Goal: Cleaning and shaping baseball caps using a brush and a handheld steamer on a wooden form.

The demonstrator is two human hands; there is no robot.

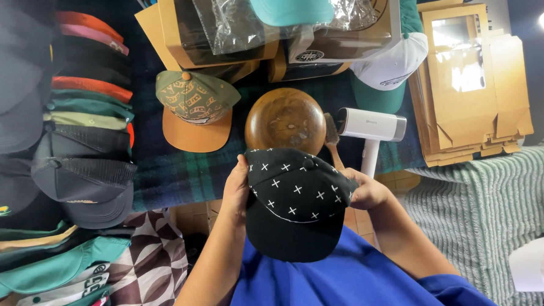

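Note:
I hold a black cap [295, 198] patterned with small white crosses in front of my chest, its brim pointing toward me. My left hand [235, 188] grips the cap's left side, thumb on the crown. On the other side my right hand [366, 191] holds the cap, mostly hidden behind the crown. Just beyond the cap a round wooden hat form [284, 120] sits on a dark plaid cloth [175, 172].
A green patterned cap with an orange brim [195, 107] lies left of the hat form. A white handheld steamer [369, 130] and a brush [331, 135] lie to its right. Stacked caps [88, 136] fill the left. Flat cardboard boxes [470, 77] and bagged caps [290, 11] lie beyond.

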